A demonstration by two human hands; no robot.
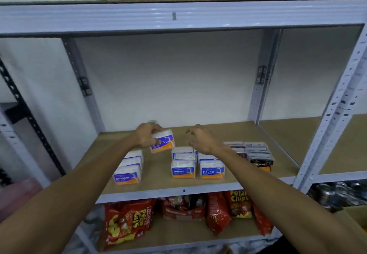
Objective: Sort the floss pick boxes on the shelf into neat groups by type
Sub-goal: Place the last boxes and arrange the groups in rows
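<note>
Two bare arms reach over a wooden shelf (158,182). The left hand (146,135) has its fingers closed around a Smooth floss box (163,141), held tilted above the shelf. The right hand (200,138) hovers with fingers spread, grasping nothing. Below sit three groups: Smooth boxes (129,169) at left, Round boxes (196,166) in the middle, black Charcoal boxes (253,154) at right.
</note>
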